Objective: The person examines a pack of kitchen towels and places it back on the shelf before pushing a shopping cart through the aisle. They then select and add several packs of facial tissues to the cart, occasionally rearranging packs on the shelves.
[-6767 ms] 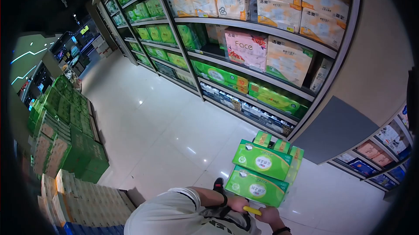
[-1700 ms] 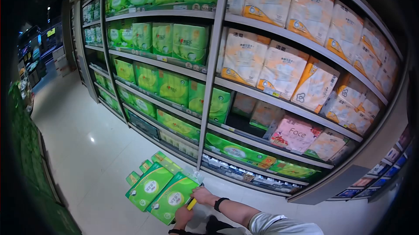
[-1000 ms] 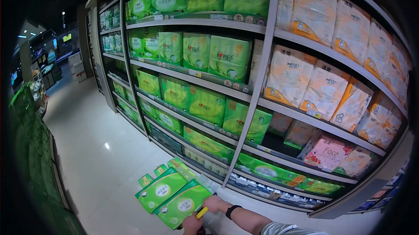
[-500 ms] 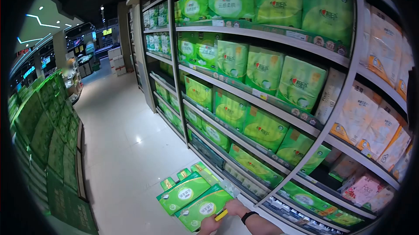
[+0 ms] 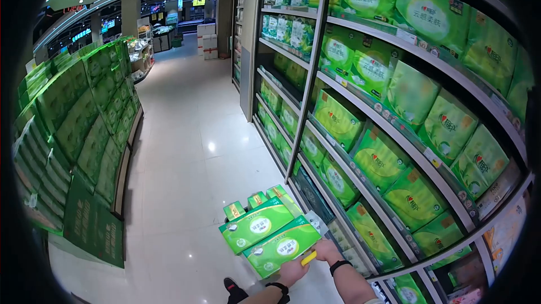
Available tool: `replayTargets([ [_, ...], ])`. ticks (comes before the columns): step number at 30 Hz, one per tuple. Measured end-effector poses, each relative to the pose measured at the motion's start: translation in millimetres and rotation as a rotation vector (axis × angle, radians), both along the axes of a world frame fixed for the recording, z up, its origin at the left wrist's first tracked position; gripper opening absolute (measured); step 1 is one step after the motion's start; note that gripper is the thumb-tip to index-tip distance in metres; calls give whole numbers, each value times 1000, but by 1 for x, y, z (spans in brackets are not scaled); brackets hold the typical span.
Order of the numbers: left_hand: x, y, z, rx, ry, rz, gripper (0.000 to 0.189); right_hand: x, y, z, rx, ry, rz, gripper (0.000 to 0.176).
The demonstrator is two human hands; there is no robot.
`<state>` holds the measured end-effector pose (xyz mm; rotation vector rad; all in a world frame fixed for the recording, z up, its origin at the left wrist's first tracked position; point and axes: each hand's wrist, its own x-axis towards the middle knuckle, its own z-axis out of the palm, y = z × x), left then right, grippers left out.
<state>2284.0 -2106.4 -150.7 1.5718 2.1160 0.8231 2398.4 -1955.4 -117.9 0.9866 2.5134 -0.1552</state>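
At the bottom centre of the frame the left hand (image 5: 293,273) and the right hand (image 5: 327,250) are both closed around a yellow handle (image 5: 309,258), the right one with a dark band on its wrist. Just beyond the handle two large green packs (image 5: 265,236) lie side by side. Each has a white oval label with Chinese writing that is too small to read. Behind them stand three smaller green packs (image 5: 258,199) with orange tops. The load is over the glossy white floor (image 5: 186,163), close to the lowest shelf. The shelves (image 5: 360,129) fill the right side of the frame, full of green packs with a red heart mark. One pack (image 5: 434,16) at the upper right carries larger Chinese characters on a white oval. At the left a stacked display (image 5: 79,129) of green packs runs along the aisle. At the far end, top centre, there are white boxes (image 5: 205,39) and lit screens. Compared with half a second before, the view has turned more along the aisle. The pink "Face" pack is gone from the frame, and the hands hold the handle as before.
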Motion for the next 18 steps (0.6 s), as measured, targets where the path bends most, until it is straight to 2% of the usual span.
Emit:
replayTargets([
  [4, -63, 42, -12, 50, -43, 1, 30, -73, 44, 4, 3, -73, 2, 24],
  [5, -78, 51, -11, 41, -47, 0, 30, -82, 52, -4, 33, 22, -8, 24],
  [8, -131, 65, -8, 38, -97, -30, 27, -122, 79, -30, 49, 48, 17, 23],
  [11, -183, 86, -7, 11, -108, -55, 28, -180, 88, -7, 63, -6, -39, 22],
  [18, -303, 141, 3, 38, -44, 2, 28, -303, 145, -1, 35, -17, -33, 24],
])
